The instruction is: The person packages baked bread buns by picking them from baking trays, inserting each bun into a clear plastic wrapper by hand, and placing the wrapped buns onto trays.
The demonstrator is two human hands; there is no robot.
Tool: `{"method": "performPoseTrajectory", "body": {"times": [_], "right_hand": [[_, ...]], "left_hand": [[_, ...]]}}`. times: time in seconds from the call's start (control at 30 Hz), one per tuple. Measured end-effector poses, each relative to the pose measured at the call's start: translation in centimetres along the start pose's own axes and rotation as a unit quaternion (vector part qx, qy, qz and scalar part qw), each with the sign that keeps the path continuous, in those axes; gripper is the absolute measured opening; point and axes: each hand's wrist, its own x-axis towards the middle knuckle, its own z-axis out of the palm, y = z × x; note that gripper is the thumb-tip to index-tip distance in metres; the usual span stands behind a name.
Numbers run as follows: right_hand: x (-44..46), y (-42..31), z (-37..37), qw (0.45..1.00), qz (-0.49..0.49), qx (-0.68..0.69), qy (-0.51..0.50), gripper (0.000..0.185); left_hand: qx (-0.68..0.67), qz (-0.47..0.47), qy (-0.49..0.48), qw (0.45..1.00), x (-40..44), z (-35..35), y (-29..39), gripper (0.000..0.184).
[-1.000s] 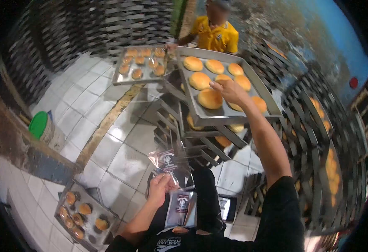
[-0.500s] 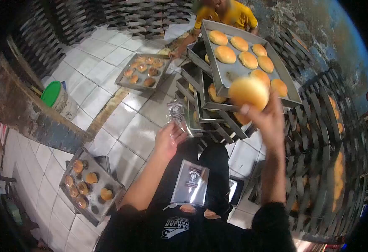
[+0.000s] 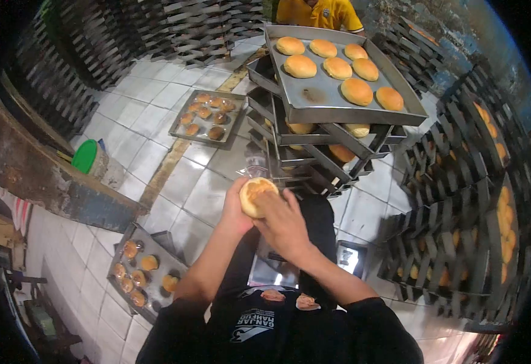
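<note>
Above my lap, a round golden bun [image 3: 252, 203] is held between my two hands, its pale side turned partly up. My left hand [image 3: 235, 209] is closed around the bun's left side, along with a clear printed plastic bag [image 3: 255, 162] that sticks out beyond it. The fingers of my right hand [image 3: 285, 229] press on the bun from the right and cover part of it. Whether the bun is inside the bag, I cannot tell. More clear bags [image 3: 265, 273] lie on my lap, partly under my forearms.
Ahead stands a stack of metal trays, the top tray [image 3: 344, 115] carrying several buns. Wrapped buns fill a floor tray [image 3: 177, 130] and another tray [image 3: 156, 242] at left. A person [image 3: 320, 15] sits beyond the stack. Tray racks [image 3: 453, 230] line the right; a green-lidded bucket [image 3: 85, 156] stands left.
My right hand has brought the bun from the top tray down to the bag in my left hand. The other person's hand has left the far floor tray.
</note>
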Motion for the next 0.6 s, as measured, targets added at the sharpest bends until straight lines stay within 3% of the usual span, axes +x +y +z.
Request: {"method": "performPoseTrajectory", "body": {"times": [0.03,0.13,0.17,0.3,0.4,0.43,0.53,0.6], "right_hand": [[-0.5,0.2,1.1,1.000,-0.002,-0.020,-0.013,0.054],[0.5,1.0,1.4,1.000,-0.003,-0.031,0.004,0.048],[0.9,1.3,0.9,0.999,-0.006,-0.028,0.014,0.047],[1.9,2.4,1.0,0.999,-0.041,0.027,-0.012,0.048],[3.0,4.0,2.0,0.995,0.012,-0.060,-0.084,0.048],[3.6,4.4,2.1,0.994,0.003,-0.089,-0.070,0.051],[3.4,3.2,-1.6,0.997,-0.048,0.010,-0.062,0.048],[2.5,2.8,-1.9,0.984,0.008,0.142,-0.110,0.032]], "left_hand": [[0.003,-0.013,0.000,1.000,0.7,-2.2,0.3,0.042],[0.037,0.107,0.098,0.989,-2.1,1.8,-4.0,0.049],[0.111,0.132,0.111,0.979,-2.6,1.3,-5.4,0.051],[-0.025,0.150,-0.066,0.986,-0.5,-0.7,-0.9,0.048],[0.039,0.249,0.037,0.967,3.0,0.3,-4.2,0.047],[0.052,0.252,0.080,0.963,2.8,1.1,-5.2,0.046],[-0.035,0.235,0.085,0.968,2.8,1.2,-3.7,0.052],[-0.058,0.174,0.024,0.983,2.3,1.4,-2.1,0.069]]}}
